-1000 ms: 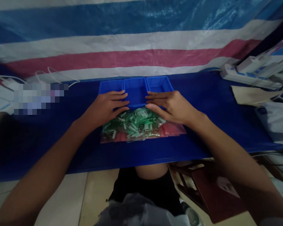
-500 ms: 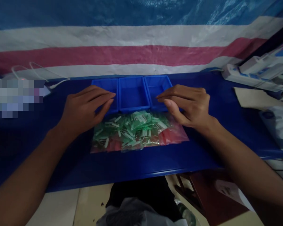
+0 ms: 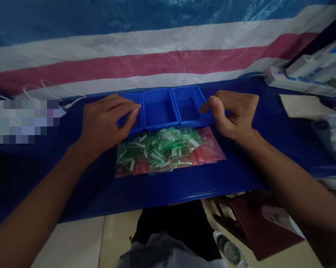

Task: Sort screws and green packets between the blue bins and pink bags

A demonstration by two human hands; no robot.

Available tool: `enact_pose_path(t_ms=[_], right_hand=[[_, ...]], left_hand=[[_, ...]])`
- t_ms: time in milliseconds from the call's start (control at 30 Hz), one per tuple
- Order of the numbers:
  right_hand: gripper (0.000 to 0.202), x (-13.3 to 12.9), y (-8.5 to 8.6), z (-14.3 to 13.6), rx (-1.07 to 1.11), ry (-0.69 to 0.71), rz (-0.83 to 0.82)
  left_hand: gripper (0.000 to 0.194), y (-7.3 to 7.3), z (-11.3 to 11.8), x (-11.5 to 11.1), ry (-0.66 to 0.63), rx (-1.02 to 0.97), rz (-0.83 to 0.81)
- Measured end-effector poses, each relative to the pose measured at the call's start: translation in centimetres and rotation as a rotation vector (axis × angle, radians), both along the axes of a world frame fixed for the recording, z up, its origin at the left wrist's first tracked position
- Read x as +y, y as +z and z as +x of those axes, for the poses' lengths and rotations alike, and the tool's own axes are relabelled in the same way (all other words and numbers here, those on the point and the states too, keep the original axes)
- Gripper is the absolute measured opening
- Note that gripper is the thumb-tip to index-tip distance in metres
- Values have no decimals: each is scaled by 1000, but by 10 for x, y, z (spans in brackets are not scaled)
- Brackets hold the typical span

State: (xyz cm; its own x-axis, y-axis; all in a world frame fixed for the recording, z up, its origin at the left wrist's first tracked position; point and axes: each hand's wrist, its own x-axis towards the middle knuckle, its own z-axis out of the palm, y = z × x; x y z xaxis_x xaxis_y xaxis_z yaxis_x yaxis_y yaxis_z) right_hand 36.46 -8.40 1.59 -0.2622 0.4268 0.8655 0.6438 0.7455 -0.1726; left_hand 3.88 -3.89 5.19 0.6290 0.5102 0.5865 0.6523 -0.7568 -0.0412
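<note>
My left hand [image 3: 108, 119] hovers over the left blue bin [image 3: 138, 124], fingers stretched and thumb tip close to them. Nothing shows in it. At the right blue bin [image 3: 186, 100], my right hand [image 3: 232, 113] is held with curled fingers, its thumb apart from the index finger and no object visible. Between these two stands the middle blue bin [image 3: 159, 109]. In front of the bins lies a pile of clear green-tinted bags [image 3: 159, 149] with small white and metal pieces inside. Pinkish-red bags [image 3: 208, 150] lie under and beside the pile.
A white power strip [image 3: 299, 82] with plugs and cables sits at the back right, near a beige sheet [image 3: 304, 106]. At the left is a white cable [image 3: 75, 100]. A striped tarp [image 3: 162, 63] hangs behind the blue table [image 3: 181, 186]. Below, at right, is a reddish-brown stool [image 3: 263, 230].
My right hand has moved slightly up and right, its fingers curling and its thumb lifting. My left hand keeps nearly the same pose. The whole view has tilted a little.
</note>
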Motion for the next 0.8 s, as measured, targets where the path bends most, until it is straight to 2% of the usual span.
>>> enact_pose_path(t_ms=[133,267,467,567,700,800], right_hand=[[38,-3,-1,-7,-20,49,34],[41,3,4,-12,-76,78,64],[60,23,14,-25,-177,59,-106],[47,20,10,-25,-137,96,13],[28,11,2,-16,-121,143,274],[23,10,0,-12,-177,124,349]], left_hand=[[34,-1,0,1,10,16,2],[27,-7,-7,-6,37,22,51],[25,-12,-18,-12,48,17,136],[24,-13,-21,-11,46,51,160],[21,-12,-22,-11,-93,84,303],[19,-12,-21,-11,-138,83,372]])
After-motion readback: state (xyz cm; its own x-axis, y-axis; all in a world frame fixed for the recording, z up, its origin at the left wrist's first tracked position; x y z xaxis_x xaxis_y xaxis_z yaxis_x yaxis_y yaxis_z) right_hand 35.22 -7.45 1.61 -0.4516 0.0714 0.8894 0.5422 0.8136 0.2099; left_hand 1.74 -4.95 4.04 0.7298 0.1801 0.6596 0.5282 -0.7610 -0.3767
